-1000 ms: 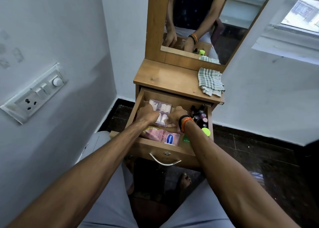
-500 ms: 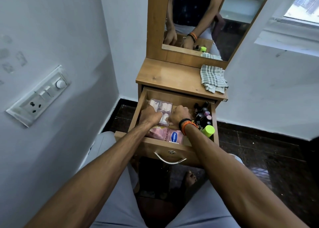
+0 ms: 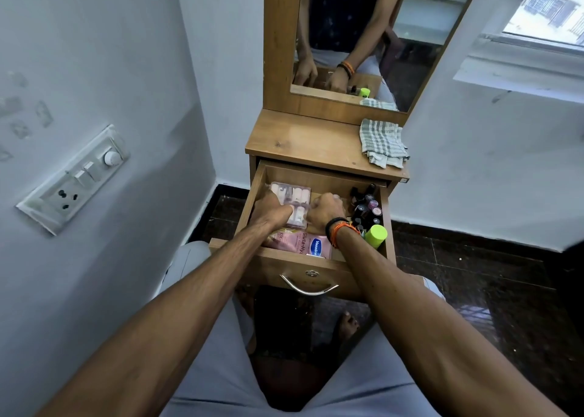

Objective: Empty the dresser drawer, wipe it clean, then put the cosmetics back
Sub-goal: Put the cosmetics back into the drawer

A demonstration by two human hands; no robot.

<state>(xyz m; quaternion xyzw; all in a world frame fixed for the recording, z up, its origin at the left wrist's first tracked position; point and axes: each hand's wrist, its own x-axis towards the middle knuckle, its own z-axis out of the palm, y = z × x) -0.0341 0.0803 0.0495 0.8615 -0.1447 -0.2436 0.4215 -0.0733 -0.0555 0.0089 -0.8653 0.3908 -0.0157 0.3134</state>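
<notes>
While the open wooden drawer (image 3: 319,179) stays full, our left hand (image 3: 271,209) and right hand (image 3: 325,211) have closed further round the clear plastic case of pale tubes (image 3: 292,200) at its back-left corner, so emptying has barely begun; the checked cloth (image 3: 384,143) waits on the worktop's right edge.

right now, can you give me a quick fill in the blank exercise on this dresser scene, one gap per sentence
1. The drawer of the dresser stands ____.
2. The checked cloth lies on the dresser ____.
3. Both hands, the left hand and the right hand, reach into the ____.
4. The cap at the drawer's right front is bright ____.

Missing words: open; top; drawer; green
</notes>
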